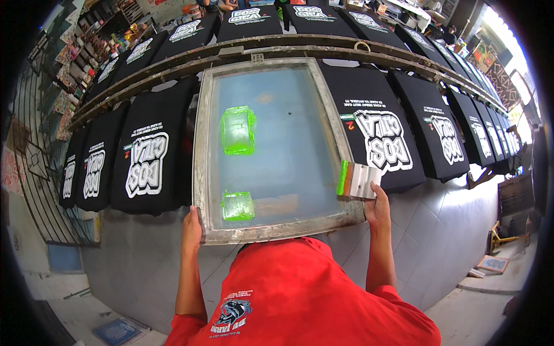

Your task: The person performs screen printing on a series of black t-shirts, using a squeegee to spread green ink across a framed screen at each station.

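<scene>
Two closed hands grip: left hand [192, 228] the silkscreen frame [277, 231], right hand [378, 207] the squeegee [363, 180]; tilting could drip green ink [238, 130].

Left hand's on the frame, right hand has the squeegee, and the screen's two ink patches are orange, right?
The colour is wrong: the head view shows two green ink patches on the screen. The left hand is on the frame; the right hand has the squeegee.
</scene>
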A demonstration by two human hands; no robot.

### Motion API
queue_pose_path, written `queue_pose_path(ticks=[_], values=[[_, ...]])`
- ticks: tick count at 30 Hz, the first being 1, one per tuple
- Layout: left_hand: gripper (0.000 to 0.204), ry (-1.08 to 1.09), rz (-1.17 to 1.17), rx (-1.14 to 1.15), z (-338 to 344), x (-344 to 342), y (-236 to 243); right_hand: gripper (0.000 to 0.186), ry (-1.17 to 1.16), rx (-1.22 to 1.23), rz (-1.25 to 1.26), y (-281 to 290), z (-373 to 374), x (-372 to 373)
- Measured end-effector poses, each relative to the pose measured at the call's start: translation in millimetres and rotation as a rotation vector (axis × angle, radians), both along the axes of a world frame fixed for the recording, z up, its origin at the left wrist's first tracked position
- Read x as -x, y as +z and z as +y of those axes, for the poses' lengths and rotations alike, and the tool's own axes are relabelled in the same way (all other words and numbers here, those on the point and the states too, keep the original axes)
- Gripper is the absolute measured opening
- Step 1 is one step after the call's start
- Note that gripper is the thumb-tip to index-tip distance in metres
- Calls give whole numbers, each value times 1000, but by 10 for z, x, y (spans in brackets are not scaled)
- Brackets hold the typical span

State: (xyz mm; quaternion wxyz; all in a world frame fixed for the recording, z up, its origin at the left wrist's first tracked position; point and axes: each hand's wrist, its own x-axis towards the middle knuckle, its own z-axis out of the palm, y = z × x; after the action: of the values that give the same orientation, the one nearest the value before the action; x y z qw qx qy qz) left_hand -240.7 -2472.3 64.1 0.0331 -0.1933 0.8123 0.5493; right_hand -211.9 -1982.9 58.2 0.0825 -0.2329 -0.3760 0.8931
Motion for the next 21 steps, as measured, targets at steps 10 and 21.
queue_pose_path(ticks=[10,21], values=[[64,-25,-69,14,-862,340,-168,42,41,-20,-30,9,-811,311],[64,-80,-126,70,-946,608,-240,41,2,-24,-55,-26,-872,411]])
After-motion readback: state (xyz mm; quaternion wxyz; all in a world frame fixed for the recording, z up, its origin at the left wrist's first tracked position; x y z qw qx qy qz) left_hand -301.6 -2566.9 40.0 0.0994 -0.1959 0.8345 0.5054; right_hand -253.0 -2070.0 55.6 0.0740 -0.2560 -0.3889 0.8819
